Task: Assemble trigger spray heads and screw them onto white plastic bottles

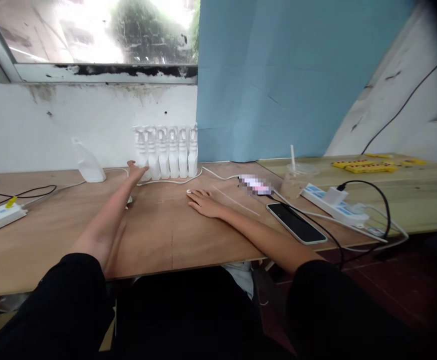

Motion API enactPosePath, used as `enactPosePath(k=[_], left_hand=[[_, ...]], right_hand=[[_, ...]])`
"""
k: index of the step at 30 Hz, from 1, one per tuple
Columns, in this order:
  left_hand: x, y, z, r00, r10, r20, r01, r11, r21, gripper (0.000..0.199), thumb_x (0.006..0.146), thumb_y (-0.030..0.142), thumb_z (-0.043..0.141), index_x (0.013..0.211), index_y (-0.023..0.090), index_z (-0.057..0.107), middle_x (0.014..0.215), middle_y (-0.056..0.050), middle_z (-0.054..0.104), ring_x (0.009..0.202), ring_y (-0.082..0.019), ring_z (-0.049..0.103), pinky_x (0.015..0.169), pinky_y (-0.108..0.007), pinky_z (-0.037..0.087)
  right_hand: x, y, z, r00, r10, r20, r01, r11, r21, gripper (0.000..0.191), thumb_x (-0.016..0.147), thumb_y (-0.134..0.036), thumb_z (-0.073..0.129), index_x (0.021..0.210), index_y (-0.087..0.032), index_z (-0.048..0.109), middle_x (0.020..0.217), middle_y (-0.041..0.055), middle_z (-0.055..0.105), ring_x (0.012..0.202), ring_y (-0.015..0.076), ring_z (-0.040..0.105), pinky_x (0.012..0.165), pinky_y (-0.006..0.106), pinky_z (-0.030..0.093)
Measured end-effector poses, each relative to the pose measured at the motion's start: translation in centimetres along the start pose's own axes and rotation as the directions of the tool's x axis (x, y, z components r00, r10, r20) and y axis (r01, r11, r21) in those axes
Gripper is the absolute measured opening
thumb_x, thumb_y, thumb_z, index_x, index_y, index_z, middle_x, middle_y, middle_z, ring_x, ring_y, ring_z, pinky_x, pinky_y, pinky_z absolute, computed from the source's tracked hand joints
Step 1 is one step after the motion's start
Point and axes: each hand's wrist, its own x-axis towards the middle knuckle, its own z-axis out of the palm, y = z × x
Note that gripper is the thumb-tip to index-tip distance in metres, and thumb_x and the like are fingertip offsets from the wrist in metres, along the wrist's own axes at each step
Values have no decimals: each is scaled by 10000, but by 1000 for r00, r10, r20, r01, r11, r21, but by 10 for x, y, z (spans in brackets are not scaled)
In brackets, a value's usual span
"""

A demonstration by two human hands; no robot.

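Observation:
Several white spray bottles stand upright in a row against the wall. My left hand is at the leftmost bottle of the row, its fingers spread and not wrapped round it. Palm down on the brown tabletop, my right hand lies with its fingers apart; a small white piece shows at its fingertips. Another white bottle leans at the left, apart from the row. Something small and white, partly hidden, sits behind my left forearm.
A power strip lies at the left, another at the right with cables. A phone, a lit device, a plastic cup with a straw and yellow pieces are on the right.

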Motion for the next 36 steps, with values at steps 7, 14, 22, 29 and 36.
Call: enactPosePath(k=[7, 14, 22, 29, 36], left_hand=[[-30, -3, -51, 991, -31, 134, -2, 972, 234, 408, 628, 392, 743, 910, 173, 545, 824, -109, 632, 885, -309, 625, 829, -391, 463], [-103, -19, -94, 849, -25, 528, -370, 686, 627, 454, 555, 538, 732, 854, 204, 658, 994, -149, 657, 850, -338, 641, 762, -399, 493], [-148, 27, 3, 583, 486, 651, -687, 723, 76, 422, 875, 406, 476, 1243, 228, 581, 1236, -96, 636, 1118, -284, 587, 978, -402, 427], [-173, 34, 33, 674, 519, 526, -587, 808, -46, 447, 898, 483, 478, 1241, 218, 586, 1195, -94, 659, 1107, -284, 597, 963, -406, 451], [-177, 31, 23, 678, 468, 567, -479, 866, -142, 471, 879, 578, 479, 1118, 201, 631, 1085, -79, 688, 991, -255, 632, 847, -358, 498]], right_hand=[[-1, -1, 1, 987, -71, -147, 73, 997, 13, 412, 939, -380, 468, 1301, -195, 540, 1348, 133, 550, 1250, 310, 436, 1021, 488, 318], [2, 2, 6, 957, -125, -262, 126, 992, -13, 331, 905, -198, 481, 1216, -161, 592, 1197, 140, 576, 1111, 269, 481, 952, 412, 378], [5, 8, 6, 963, -15, -270, 47, 992, 113, 145, 897, -268, 554, 916, -166, 656, 974, 96, 617, 993, 235, 512, 893, 387, 387], [2, 6, -5, 919, 126, -372, 51, 901, 432, 79, 810, -240, 605, 769, -196, 554, 752, 4, 566, 713, 164, 500, 705, 299, 396], [-12, -25, -23, 841, -1, -541, 301, 832, 467, 121, 876, -343, 583, 821, -236, 592, 834, 37, 558, 810, 198, 505, 793, 336, 414]])
